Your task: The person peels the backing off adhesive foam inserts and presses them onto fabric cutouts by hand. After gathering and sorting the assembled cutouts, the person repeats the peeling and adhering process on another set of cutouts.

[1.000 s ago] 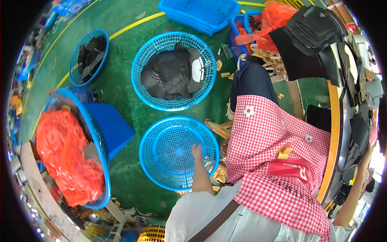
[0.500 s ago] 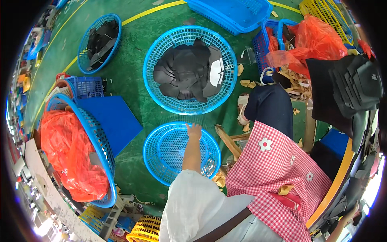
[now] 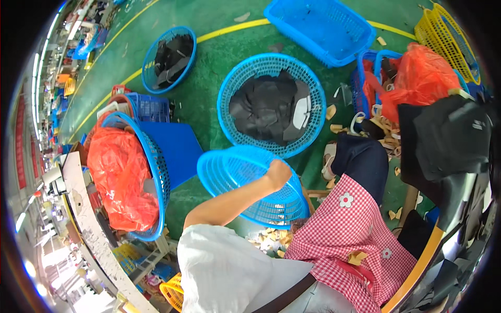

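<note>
My left hand (image 3: 279, 175) is closed on the rim of a round blue plastic basket (image 3: 229, 167) with perforated sides. Nothing shows inside this basket, which is tilted, its lower side towards me. My left forearm crosses over its opening from a white sleeve. Beyond it stands a larger round blue basket (image 3: 225, 112), holding a heap of dark grey cut pieces (image 3: 266, 107) and a white-faced piece. My right hand does not show.
Left, a blue basket (image 3: 164, 177) holds red plastic bags (image 3: 120, 177) beside a blue panel (image 3: 175, 151). Scraps (image 3: 271, 241) lie below the tilted basket. A blue rectangular basket (image 3: 323, 31) stands far back. Black sheets (image 3: 449, 135) are stacked at right.
My left hand has gone from reaching over the blue basket to gripping its rim. That basket has tipped from upright to tilted. The view has shifted, moving the scene rightward.
</note>
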